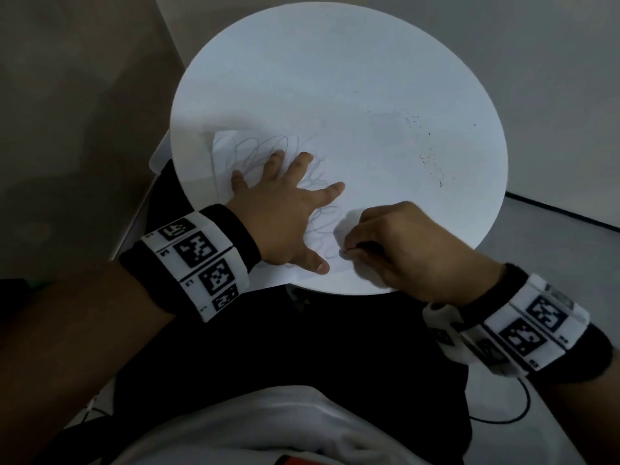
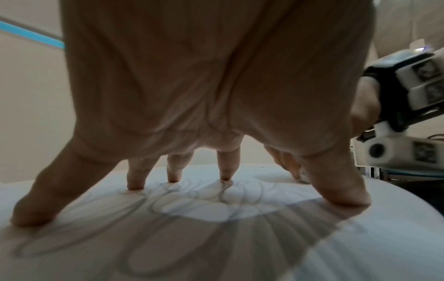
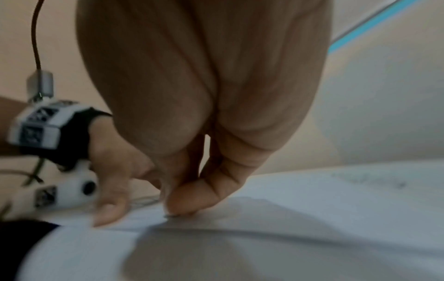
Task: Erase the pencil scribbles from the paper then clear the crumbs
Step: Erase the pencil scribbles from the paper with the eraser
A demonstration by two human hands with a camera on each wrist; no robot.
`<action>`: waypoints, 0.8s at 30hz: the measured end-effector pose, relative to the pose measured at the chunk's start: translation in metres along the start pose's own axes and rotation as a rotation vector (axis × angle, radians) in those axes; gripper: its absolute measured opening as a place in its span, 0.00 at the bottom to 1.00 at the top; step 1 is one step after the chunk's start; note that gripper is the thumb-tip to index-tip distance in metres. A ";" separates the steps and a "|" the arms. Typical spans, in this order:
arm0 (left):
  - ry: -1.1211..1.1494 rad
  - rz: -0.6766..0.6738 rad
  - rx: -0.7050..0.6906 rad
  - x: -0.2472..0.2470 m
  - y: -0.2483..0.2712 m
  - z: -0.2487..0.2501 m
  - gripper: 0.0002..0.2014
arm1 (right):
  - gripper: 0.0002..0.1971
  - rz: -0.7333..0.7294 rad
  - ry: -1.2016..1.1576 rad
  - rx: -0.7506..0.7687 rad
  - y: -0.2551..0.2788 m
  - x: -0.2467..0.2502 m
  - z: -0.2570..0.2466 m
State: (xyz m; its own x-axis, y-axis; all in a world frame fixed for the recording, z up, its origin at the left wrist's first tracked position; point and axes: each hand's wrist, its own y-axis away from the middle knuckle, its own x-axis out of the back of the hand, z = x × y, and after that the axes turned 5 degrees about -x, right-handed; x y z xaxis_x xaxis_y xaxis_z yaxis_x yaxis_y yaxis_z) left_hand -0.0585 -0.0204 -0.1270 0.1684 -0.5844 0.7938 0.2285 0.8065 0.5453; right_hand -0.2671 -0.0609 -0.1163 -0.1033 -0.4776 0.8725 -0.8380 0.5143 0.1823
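Pretty dim room overall; the round white table (image 1: 335,78) is the only bright patch in the head view, going bluish-grey, while the lap and forearms sink into near black. The left hand (image 2: 204,85) throws a soft fan-shaped shadow over the paper (image 2: 216,207) (so the light sits somewhere above). Both wrist views bulge hard at the edges. The right wrist picture is the mushiest, with the right hand (image 3: 192,114) and everything around it smeared.

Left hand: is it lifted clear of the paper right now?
No. The left hand has its fingers spread and its fingertips pressed down on the paper, over the pencil scribbles.
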 end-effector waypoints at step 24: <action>-0.017 0.017 0.004 0.002 -0.003 0.003 0.64 | 0.16 -0.099 0.229 -0.128 -0.036 0.034 0.020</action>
State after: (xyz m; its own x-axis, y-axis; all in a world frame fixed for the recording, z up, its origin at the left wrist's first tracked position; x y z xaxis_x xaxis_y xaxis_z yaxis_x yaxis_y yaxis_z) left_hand -0.0617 -0.0239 -0.1268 0.1563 -0.5690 0.8073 0.2217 0.8167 0.5327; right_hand -0.2515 -0.1096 -0.1024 0.1113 -0.3643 0.9246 -0.7618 0.5661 0.3148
